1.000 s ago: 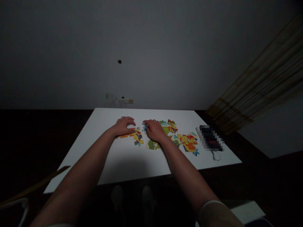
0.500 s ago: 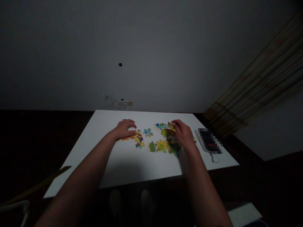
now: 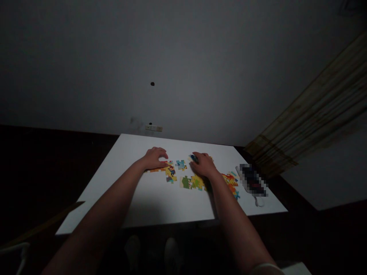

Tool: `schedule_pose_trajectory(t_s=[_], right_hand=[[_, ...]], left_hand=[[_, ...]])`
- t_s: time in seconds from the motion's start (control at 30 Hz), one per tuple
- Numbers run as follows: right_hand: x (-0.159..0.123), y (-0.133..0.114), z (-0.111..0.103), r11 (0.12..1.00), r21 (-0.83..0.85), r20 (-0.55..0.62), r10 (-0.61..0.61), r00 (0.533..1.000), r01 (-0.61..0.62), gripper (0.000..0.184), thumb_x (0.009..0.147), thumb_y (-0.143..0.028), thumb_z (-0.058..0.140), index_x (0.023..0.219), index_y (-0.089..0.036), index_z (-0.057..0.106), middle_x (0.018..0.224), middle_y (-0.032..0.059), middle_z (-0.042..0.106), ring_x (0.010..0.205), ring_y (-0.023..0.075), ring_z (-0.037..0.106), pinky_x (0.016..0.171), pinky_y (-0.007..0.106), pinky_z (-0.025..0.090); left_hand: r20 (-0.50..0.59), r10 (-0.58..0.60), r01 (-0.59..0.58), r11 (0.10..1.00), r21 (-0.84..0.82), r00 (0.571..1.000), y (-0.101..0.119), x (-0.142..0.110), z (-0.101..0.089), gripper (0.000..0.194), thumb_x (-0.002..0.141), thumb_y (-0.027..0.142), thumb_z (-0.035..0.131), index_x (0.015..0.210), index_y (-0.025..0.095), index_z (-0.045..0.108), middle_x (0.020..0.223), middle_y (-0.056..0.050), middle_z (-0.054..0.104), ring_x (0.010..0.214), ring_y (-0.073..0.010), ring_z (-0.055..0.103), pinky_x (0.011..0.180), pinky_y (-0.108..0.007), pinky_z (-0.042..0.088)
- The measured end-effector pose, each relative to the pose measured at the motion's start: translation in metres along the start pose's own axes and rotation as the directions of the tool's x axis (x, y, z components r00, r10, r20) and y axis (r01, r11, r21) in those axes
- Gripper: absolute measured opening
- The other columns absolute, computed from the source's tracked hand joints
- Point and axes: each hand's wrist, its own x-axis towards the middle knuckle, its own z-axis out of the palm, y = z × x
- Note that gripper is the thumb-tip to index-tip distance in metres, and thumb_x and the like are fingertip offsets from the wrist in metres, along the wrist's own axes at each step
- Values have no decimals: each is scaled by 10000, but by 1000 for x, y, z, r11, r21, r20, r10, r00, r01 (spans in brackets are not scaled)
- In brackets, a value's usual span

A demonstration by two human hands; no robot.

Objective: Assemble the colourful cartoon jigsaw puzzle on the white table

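My left hand (image 3: 155,157) rests at the left group of joined jigsaw pieces (image 3: 171,172), orange and yellow, its thumb and fingers curved apart. Just right of it lies a separate light-blue jigsaw piece (image 3: 181,165). With thumb and fingers closed around a dark-blue jigsaw piece (image 3: 194,157), my right hand (image 3: 205,165) is at the far side of the pieces. Whether that piece is lifted, I cannot tell. Below this hand lies a green and yellow joined section (image 3: 192,182). My right forearm partly hides red and yellow pieces (image 3: 231,179).
All the pieces lie on a white table (image 3: 137,206). A blurred-out device, perhaps a phone (image 3: 254,180), with a wrist strap (image 3: 259,201) lies at the right. Behind stands a wall with a socket strip (image 3: 154,128); a curtain (image 3: 286,126) hangs at the right.
My right hand has moved left from the right-hand pieces to the dark-blue piece, uncovering red and yellow pieces. My left hand stays at its group. The camera view has tilted slightly.
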Motion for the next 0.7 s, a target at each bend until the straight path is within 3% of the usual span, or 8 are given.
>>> schedule_pose_trajectory(t_s=[0.1, 0.23, 0.37, 0.57, 0.7], right_hand=[[16, 4, 11, 1000, 5, 37, -17, 999, 17, 416, 910, -281, 835, 1322, -225, 820, 1285, 180, 833, 1291, 372, 719, 1192, 587, 525], [15, 16, 21, 995, 97, -5, -28, 1000, 28, 459, 886, -235, 830, 1344, -230, 806, 1326, 172, 818, 1320, 374, 702, 1231, 611, 498], [11, 12, 18, 979, 198, -4, -46, 999, 46, 587, 842, -207, 825, 1424, -213, 757, 1367, 173, 784, 1295, 363, 705, 1221, 610, 514], [11, -7, 8, 935, 292, -76, -188, 979, 202, 627, 866, -132, 696, 1485, -228, 725, 1434, 160, 744, 1308, 306, 718, 1197, 523, 552], [12, -11, 8, 945, 308, -71, -94, 993, 111, 538, 887, -192, 752, 1423, -232, 764, 1335, 149, 813, 1231, 318, 758, 1170, 542, 568]], left_hand=[[-7, -5, 5, 1000, -7, 1000, 2, -3, 0, 518, 870, 688, 813, 1258, 347, 848, 1639, -82, 694, 1530, -407, 582, 1282, -621, 434], [15, -10, 10, 1000, -14, 1000, 4, -4, 1, 516, 873, 665, 836, 1277, 345, 848, 1657, -80, 677, 1555, -409, 557, 1302, -621, 413], [24, -20, 21, 1000, -10, 1000, 4, -2, 1, 532, 877, 673, 832, 1288, 336, 845, 1670, -79, 663, 1559, -410, 548, 1307, -624, 405], [21, -19, 19, 1000, 1, 1000, 5, -1, -1, 524, 870, 674, 832, 1276, 343, 842, 1647, -77, 681, 1546, -404, 558, 1305, -622, 408], [20, -21, 21, 1000, -4, 1000, 5, -1, -1, 535, 859, 675, 832, 1271, 333, 844, 1647, -89, 679, 1545, -421, 559, 1301, -636, 409]])
